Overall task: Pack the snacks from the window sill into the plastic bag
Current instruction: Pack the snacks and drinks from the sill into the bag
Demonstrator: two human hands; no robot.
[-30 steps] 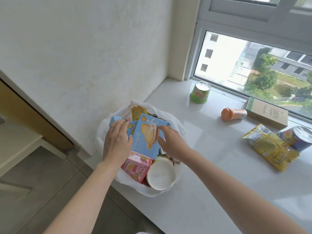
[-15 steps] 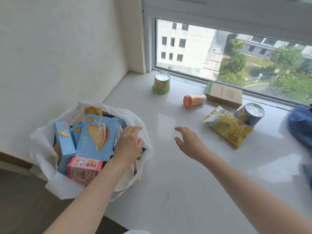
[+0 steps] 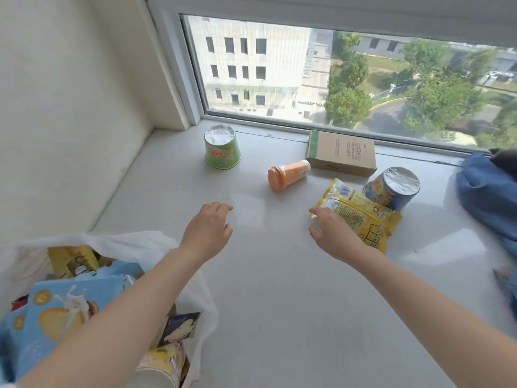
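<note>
Sill (image 3: pixel 279 289), bag (image 3: pixel 156 245) cut off below

Glossy white sill (image 3: pixel 279 275), foil-topped cups (image 3: pixel 401 181)

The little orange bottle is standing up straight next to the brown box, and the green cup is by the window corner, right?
Not quite. In the head view the orange bottle is lying on its side, not standing up. The rest is right: it is next to the brown box, and the green cup is by the window corner.
</note>
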